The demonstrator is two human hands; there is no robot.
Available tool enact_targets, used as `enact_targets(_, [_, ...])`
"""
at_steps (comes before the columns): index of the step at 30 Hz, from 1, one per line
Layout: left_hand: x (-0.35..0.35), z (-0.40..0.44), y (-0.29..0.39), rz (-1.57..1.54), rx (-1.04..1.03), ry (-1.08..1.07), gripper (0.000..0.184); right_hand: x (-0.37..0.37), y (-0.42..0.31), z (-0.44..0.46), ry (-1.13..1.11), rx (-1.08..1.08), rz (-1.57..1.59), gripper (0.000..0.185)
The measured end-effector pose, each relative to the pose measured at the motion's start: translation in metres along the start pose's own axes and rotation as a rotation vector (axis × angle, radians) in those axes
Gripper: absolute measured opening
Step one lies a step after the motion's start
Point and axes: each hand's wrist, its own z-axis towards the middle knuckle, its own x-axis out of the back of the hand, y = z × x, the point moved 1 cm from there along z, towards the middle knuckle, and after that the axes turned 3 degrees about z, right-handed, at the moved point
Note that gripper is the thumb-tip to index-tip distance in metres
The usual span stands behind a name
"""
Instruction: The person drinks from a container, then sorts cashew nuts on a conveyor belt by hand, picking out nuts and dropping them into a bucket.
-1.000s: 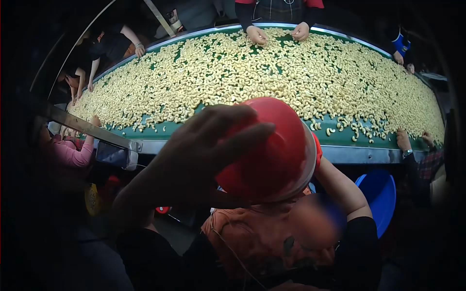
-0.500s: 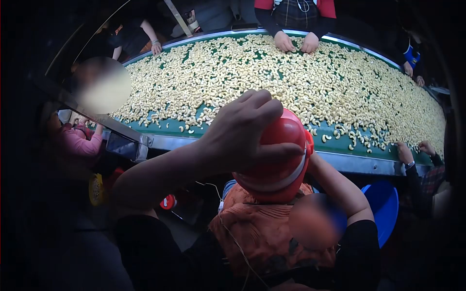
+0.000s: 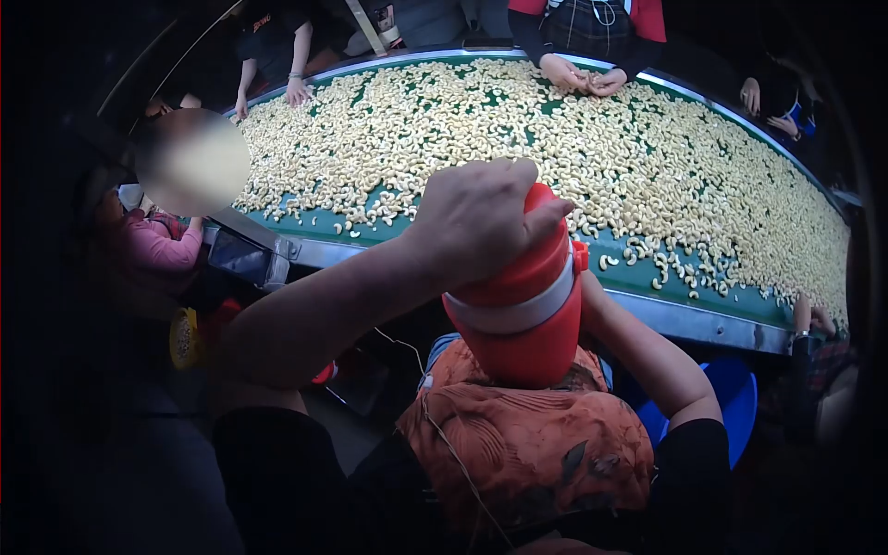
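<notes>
A red jug (image 3: 527,338) with a pale band around it stands upright in front of my chest. My left hand (image 3: 476,217) is closed over its red lid (image 3: 541,250) from above, with the thumb along the near side. At the jug's right side, beside the red handle, my right hand (image 3: 592,301) holds it; its fingers are mostly hidden behind the jug. Beyond both hands, many pale cashew nuts (image 3: 444,120) cover a green belt (image 3: 629,268).
The belt's metal edge (image 3: 684,314) runs just past the jug. A blue basin (image 3: 735,398) is low at the right, a yellow container (image 3: 183,339) low at the left. Several co-workers' hands reach over the far side and both ends. A thin cable hangs down my front.
My left hand has come round from the jug's left side onto its lid. The jug is now more upright, with its band and lower body showing. The view has shifted slightly.
</notes>
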Motion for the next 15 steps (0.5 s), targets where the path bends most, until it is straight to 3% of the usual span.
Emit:
enact_targets(6, [0.005,0.004,0.017,-0.006,-0.056,-0.050,0.041,0.007,-0.019,-0.016,0.000,-0.027,-0.048,0.041])
enact_targets(9, [-0.001,0.010,0.014,-0.084,-0.384,0.048,0.041,0.025,-0.021,-0.020,-0.020,-0.042,-0.190,0.050])
enact_targets(12, [-0.008,0.016,0.015,-0.088,-0.568,0.122,0.044,0.036,-0.019,-0.021,-0.108,0.018,-0.170,0.046])
enact_targets(14, [-0.011,0.022,0.018,-0.248,-0.512,-0.001,0.047,0.046,-0.016,-0.022,-0.141,0.119,-0.195,0.050])
enact_targets(15, [-0.014,0.028,0.013,-0.565,-0.359,-0.134,0.046,0.047,-0.020,-0.023,-0.141,0.133,-0.210,0.050])
